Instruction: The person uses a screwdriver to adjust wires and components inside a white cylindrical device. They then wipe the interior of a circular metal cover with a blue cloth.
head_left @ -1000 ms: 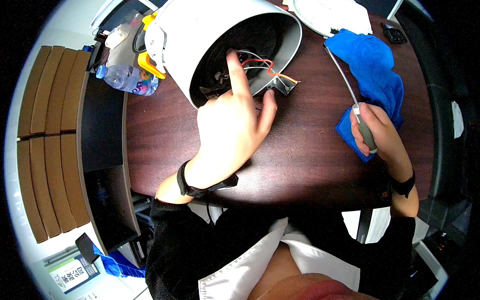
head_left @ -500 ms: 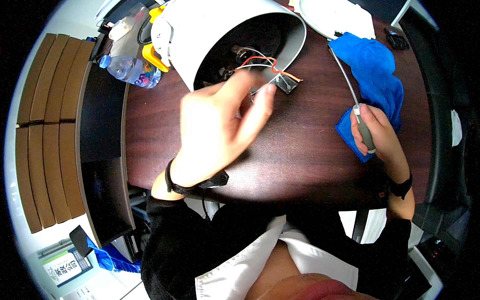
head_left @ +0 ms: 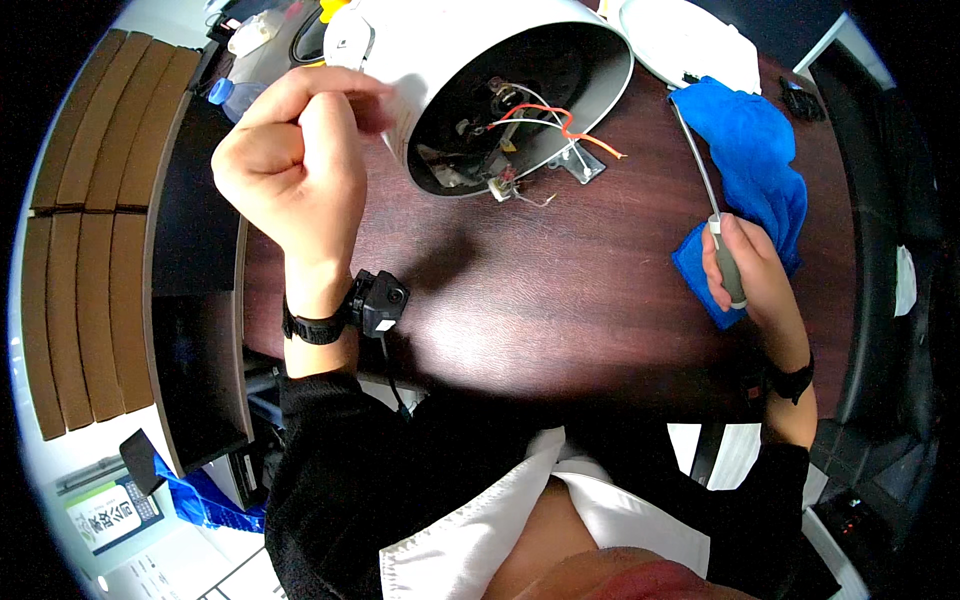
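Observation:
A white cylindrical appliance housing (head_left: 440, 40) lies on its side at the far middle of the table, its open end facing me. Red and white wires (head_left: 540, 112) trail out of its dark inside, past a small clear-and-black plate (head_left: 580, 162) at the rim. My left hand (head_left: 300, 165) hovers beside the housing's left side, fingers curled in; its fingertips are blurred, and anything in them is hidden. In my right hand (head_left: 755, 260) is a long screwdriver (head_left: 730, 265), gripped by its grey-green handle, shaft pointing away over a blue cloth (head_left: 750, 150).
Behind the cloth lies a white round cover (head_left: 690, 45), with a small black object (head_left: 800, 100) to its right. A plastic bottle (head_left: 235, 98) stands at the far left, partly behind my left hand. Brown boxes (head_left: 100, 220) line the left side.
My left hand has moved left, away from the wires at the housing's mouth. My right hand keeps hold of the screwdriver in nearly the same place. The view has shifted slightly.

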Action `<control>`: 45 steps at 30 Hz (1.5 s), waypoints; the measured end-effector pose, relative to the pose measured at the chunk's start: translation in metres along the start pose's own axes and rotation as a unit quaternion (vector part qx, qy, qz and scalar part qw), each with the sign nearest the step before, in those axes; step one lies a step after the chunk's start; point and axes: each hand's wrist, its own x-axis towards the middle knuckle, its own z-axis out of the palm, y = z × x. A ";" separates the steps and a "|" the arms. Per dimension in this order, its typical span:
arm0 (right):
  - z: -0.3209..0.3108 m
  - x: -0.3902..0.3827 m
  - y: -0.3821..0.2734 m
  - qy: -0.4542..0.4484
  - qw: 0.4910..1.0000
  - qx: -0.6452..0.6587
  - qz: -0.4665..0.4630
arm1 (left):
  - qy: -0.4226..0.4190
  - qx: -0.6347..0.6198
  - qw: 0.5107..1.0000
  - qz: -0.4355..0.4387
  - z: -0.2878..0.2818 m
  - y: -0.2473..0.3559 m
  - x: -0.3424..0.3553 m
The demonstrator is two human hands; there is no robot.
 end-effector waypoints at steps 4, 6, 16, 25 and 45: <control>-0.001 0.001 0.001 0.000 1.000 -0.013 -0.002 | 0.014 0.016 1.000 0.013 0.000 -0.011 -0.003; 0.000 0.001 0.001 -0.003 1.000 -0.012 -0.002 | 0.008 0.007 1.000 0.009 0.002 -0.010 -0.003; 0.004 -0.002 -0.002 -0.034 0.987 -0.152 -0.042 | -0.165 0.229 0.956 0.084 0.004 -0.001 0.011; 0.003 -0.001 -0.002 -0.012 0.946 -0.313 -0.082 | -0.360 0.223 0.895 -0.136 -0.014 -0.009 0.002; -0.037 0.001 -0.007 0.029 0.966 -0.253 -0.040 | -0.269 0.183 0.945 0.033 0.028 -0.044 -0.012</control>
